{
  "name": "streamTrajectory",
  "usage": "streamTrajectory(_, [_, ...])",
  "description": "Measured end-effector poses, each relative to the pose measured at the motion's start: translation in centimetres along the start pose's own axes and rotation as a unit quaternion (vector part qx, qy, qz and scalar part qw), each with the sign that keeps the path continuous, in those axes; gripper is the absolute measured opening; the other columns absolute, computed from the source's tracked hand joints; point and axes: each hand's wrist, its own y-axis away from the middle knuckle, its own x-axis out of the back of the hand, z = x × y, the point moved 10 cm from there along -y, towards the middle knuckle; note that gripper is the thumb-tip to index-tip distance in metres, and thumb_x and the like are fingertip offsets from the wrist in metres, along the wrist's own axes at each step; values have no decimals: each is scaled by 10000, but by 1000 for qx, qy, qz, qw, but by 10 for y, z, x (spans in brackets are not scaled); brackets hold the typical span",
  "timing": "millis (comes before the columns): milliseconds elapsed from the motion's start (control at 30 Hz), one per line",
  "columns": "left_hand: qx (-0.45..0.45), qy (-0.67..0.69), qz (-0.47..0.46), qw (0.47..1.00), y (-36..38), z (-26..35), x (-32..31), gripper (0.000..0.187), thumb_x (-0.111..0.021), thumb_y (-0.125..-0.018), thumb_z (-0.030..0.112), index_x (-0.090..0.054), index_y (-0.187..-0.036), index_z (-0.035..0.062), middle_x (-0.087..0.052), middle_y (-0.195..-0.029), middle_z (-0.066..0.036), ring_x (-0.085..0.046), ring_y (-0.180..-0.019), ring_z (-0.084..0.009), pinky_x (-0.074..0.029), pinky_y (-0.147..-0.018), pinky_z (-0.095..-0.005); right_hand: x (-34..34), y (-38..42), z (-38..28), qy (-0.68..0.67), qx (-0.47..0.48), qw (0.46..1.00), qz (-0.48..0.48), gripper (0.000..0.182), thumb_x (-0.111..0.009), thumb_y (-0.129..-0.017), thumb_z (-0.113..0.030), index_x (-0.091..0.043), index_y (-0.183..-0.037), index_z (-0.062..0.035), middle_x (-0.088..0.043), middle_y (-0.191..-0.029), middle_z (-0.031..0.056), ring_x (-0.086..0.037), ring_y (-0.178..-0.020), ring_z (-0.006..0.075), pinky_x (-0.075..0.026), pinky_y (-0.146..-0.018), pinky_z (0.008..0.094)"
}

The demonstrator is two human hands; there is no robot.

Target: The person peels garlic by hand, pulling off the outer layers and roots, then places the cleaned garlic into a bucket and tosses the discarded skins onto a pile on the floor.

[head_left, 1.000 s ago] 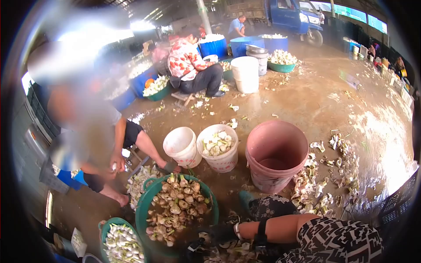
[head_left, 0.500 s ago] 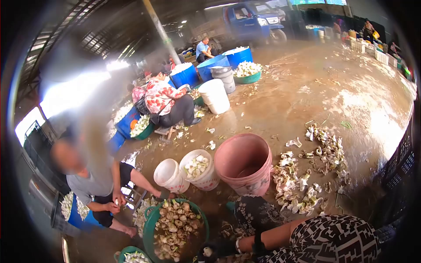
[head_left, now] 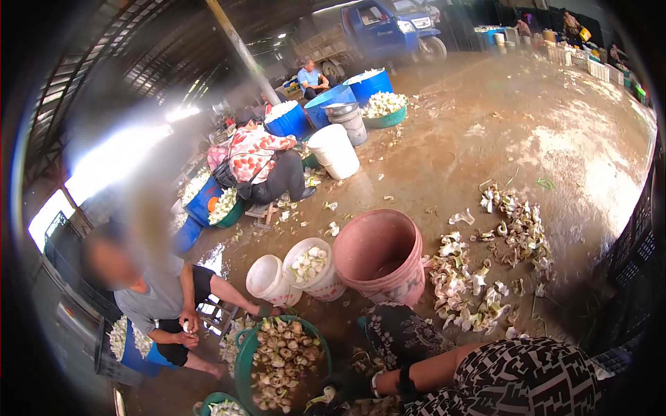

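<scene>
My right hand (head_left: 341, 390), in a dark glove, is at the bottom edge beside the green tub. Its fingers are closed around a pale garlic bulb (head_left: 323, 397), though the dark glove blurs the grip. A bracelet and a dark band circle that arm. Of my left hand, at most a dark patch shows at the bottom edge, and its fingers are hidden. Just left of my right hand, the green tub (head_left: 243, 367) is heaped with brownish unpeeled garlic bulbs (head_left: 281, 353). Below it, a smaller green basin (head_left: 203, 408) holds whiter bulbs.
A pink bucket (head_left: 380, 249) stands ahead, beside a white bucket of peeled bulbs (head_left: 307, 265) and another white bucket (head_left: 266, 279). Husks (head_left: 472, 284) litter the wet floor. A seated person (head_left: 163, 305) works at left. Farther off are other workers, blue tubs (head_left: 326, 100) and a truck (head_left: 388, 31).
The bulb by my right hand has shifted slightly and lies at a different angle. The seated person at left has moved slightly right in view and now shows something white in hand. The view has turned slightly.
</scene>
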Motion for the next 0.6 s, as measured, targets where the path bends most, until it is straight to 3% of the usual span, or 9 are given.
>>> streamTrajectory(100, [2, 1, 0, 1000, 3, 2, -2, 284, -531, -812, 268, -624, -1022, 99, -602, -1060, -126, -559, -994, -281, -413, -909, -405, -6, 1, 1, -23, -15, 1000, -14, 505, -688, -721, -311, -524, -1113, -38, -594, -948, 88, -571, -841, 216, -443, -752, 346])
streamTrajectory(200, [3, 0, -1, 1000, 6, 4, -3, 277, -531, -813, 263, -626, -1015, 98, -605, -1051, -127, -562, -986, -282, -414, -908, -404, -15, 11, 11, -196, -143, 969, -56, 429, -656, -744, -315, -538, -1059, -49, -596, -897, 73, -572, -792, 219, -450, -709, 335])
streamTrajectory(267, [4, -1, 0, 1000, 9, 4, -2, 272, -531, -813, 259, -628, -1010, 98, -607, -1045, -127, -564, -981, -283, -415, -907, -403, -30, 21, 19, -353, -241, 900, -90, 382, -635, -760, -318, -547, -1023, -56, -598, -862, 64, -572, -760, 222, -454, -680, 327])
streamTrajectory(367, [8, -1, 0, 1000, 16, 0, 2, 265, -531, -813, 254, -630, -1003, 97, -611, -1036, -128, -567, -974, -284, -416, -905, -402, -56, 33, 20, -552, -357, 740, -142, 320, -603, -783, -323, -561, -969, -66, -601, -811, 50, -573, -711, 225, -461, -637, 316])
streamTrajectory(433, [7, 1, -1, 1000, 20, -6, 6, 261, -531, -814, 250, -632, -999, 96, -613, -1030, -129, -568, -969, -285, -416, -905, -401, -57, 38, 20, -566, -383, 714, -151, 302, -592, -790, -324, -565, -951, -69, -601, -794, 45, -574, -694, 226, -464, -623, 313])
streamTrajectory(467, [10, 3, 2, 1000, 25, -13, 12, 258, -531, -814, 249, -633, -996, 96, -614, -1027, -129, -569, -967, -285, -417, -904, -401, -34, 32, 17, -438, -308, 833, -141, 292, -617, -763, -288, -566, -941, -62, -602, -817, 61, -577, -716, 233, -467, -638, 321])
streamTrajectory(500, [8, 6, 5, 1000, 32, -24, 20, 256, -531, -814, 247, -634, -994, 96, -615, -1024, -129, -570, -964, -286, -417, -904, -401, -15, 28, 8, -297, -224, 917, -144, 287, -641, -737, -252, -566, -932, -55, -602, -841, 77, -580, -739, 241, -470, -653, 330])
streamTrajectory(533, [4, 7, 2, 1000, 42, -41, 28, 254, -531, -814, 245, -635, -992, 96, -616, -1021, -130, -571, -962, -286, -417, -903, -400, -11, 29, -9, -160, -130, 965, -163, 289, -665, -710, -215, -566, -922, -47, -602, -864, 92, -584, -761, 248, -473, -668, 339])
streamTrajectory(600, [-31, -8, -9, 999, 54, -84, 41, 249, -532, -814, 241, -636, -987, 95, -619, -1015, -130, -573, -957, -287, -418, -902, -400, -26, 41, -54, 70, 97, 970, -209, 308, -714, -656, -143, -567, -903, -33, -602, -911, 124, -590, -805, 262, -480, -699, 357])
